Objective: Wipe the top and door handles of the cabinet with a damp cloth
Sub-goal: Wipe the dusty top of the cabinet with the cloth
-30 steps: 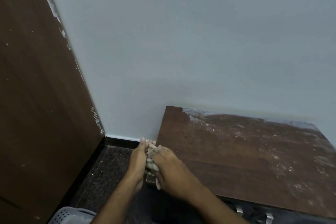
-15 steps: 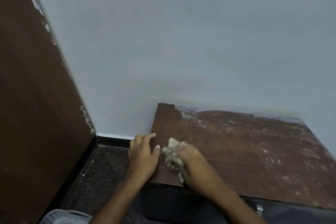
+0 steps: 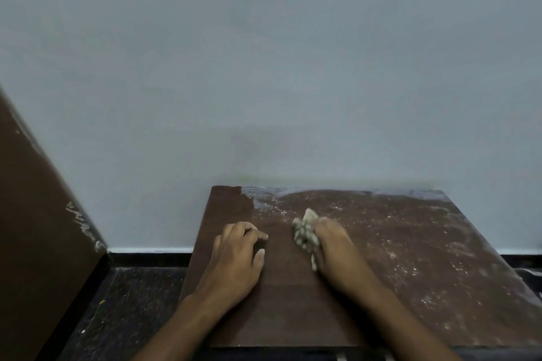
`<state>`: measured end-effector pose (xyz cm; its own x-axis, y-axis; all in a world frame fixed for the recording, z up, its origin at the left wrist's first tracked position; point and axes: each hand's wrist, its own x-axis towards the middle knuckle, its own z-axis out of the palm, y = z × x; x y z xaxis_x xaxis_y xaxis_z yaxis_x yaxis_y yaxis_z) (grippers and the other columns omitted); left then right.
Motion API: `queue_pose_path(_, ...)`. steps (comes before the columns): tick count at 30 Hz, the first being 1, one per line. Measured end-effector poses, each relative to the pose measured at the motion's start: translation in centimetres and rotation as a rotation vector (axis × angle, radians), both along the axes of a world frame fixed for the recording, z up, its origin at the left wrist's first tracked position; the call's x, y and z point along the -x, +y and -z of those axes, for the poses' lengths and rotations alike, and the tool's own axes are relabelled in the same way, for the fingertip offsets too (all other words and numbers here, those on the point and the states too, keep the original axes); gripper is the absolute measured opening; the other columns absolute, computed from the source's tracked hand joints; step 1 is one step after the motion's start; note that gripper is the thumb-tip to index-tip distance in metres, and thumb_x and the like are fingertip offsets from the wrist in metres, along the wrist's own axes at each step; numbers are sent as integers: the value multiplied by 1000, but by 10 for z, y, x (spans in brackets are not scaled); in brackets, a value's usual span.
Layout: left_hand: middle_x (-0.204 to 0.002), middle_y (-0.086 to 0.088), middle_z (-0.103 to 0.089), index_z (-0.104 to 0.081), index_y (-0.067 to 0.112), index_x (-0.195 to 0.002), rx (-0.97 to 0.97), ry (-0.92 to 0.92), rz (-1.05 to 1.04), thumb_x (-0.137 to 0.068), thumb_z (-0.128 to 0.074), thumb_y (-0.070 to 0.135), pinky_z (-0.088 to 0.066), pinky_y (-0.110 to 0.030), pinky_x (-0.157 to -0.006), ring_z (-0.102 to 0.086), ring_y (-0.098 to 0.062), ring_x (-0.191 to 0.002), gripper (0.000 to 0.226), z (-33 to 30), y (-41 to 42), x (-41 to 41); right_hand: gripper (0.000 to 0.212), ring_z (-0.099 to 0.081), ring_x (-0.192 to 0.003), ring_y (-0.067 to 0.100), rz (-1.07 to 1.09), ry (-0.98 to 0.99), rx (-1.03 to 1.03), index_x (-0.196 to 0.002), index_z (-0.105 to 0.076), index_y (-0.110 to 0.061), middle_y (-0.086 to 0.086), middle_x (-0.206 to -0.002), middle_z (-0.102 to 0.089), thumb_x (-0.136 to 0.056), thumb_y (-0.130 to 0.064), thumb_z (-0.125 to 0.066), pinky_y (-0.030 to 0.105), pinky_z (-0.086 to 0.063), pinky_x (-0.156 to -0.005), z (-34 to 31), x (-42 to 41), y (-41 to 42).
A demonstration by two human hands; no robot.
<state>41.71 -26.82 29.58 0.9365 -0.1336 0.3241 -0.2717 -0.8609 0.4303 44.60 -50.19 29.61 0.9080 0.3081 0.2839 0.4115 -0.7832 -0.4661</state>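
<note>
Two hands on cabinet top (image 3: 293, 308), right hand (image 3: 337, 249) clutching half-hidden cloth (image 3: 305, 228), left hand (image 3: 237, 258) relaxed

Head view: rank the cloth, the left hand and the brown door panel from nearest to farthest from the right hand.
1. Cloth: held by the right hand, on the cabinet top.
2. Left hand: to the left, resting on the cleaner strip of the top.
3. Brown door panel: far left, beyond the cabinet's edge.
</note>
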Motion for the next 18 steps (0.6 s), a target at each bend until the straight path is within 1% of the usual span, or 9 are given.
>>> queue_pose_path(2, -115, 19, -44, -58, 35, -117, -15, 8, 24, -90, -55, 36, -32, -26, -98, -36, -3, -116, 27, -3, -8, -9, 36, -49, -122, 23, 105, 24, 44, -134, -55, -13, 6, -130, -58, -98, -12, -56, 30, -36, -109, -9, -36, -1)
queue_pose_path(4, -116, 17, -45, -58, 34, -119, -35, 2, 26, -91, -55, 37, -33, -28, -100, -38, -6, -116, 29, -6, -16, -20, 39, -46, -124, 23, 131, 59, 70, -136, -54, -13, 6, -134, -56, -98, -13, -55, 30, -32, -113, -8, -46, 12)
queue_pose_path(7, -120, 14, -47, -56, 33, -123, -68, -7, 21, -91, -52, 39, -34, -29, -100, -38, -9, -117, 32, -7, -24, -38, 38, -45, -126, 18, -50, 20, 20, -136, -54, -19, 2, -133, -55, -98, -20, -55, 28, -34, -115, 5, -24, 21)
queue_pose_path(9, -122, 12, -47, -53, 32, -127, -89, -4, 24, -92, -51, 40, -34, -30, -100, -38, -10, -117, 36, -5, -28, -48, 38, -46, -127, 17, -94, -7, 32, -137, -54, -20, 1, -135, -56, -100, -22, -53, 27, -36, -115, 5, -35, 7)
queue_pose_path(11, -122, 12, -47, -51, 30, -129, -84, 7, 32, -92, -51, 39, -35, -30, -100, -39, -10, -117, 38, -3, -31, -54, 36, -48, -123, 20, 29, 7, 30, -136, -55, -18, 4, -134, -57, -100, -16, -53, 33, -40, -111, -1, -68, -8)
queue_pose_path(13, -121, 13, -47, -51, 30, -129, -79, 6, 36, -92, -51, 39, -36, -29, -100, -39, -9, -115, 38, -1, -32, -56, 40, -46, -124, 24, 171, 45, 71, -139, -52, -13, 8, -136, -54, -99, -11, -53, 34, -36, -111, -8, -97, -14)
queue_pose_path(14, -121, 13, -47, -52, 30, -128, -82, 2, 35, -92, -51, 40, -36, -29, -99, -39, -9, -115, 37, 0, -33, -57, 42, -45, -125, 24, 191, 58, 97, -140, -51, -13, 9, -137, -53, -98, -11, -53, 34, -35, -112, -8, -101, -10)
queue_pose_path(15, -121, 12, -47, -52, 30, -128, -84, 0, 32, -92, -51, 39, -36, -30, -99, -39, -9, -115, 37, 0, -33, -59, 41, -44, -125, 23, 161, 69, 105, -138, -52, -14, 7, -136, -53, -97, -11, -53, 35, -35, -112, -6, -97, -4)
queue_pose_path(18, -118, 11, -48, -55, 30, -125, -74, -7, 23, -92, -53, 37, -37, -30, -97, -41, -9, -113, 34, 1, -32, -65, 38, -46, -123, 17, -45, 26, 34, -134, -52, -20, 1, -131, -54, -97, -16, -56, 34, -40, -111, 8, -65, 1)
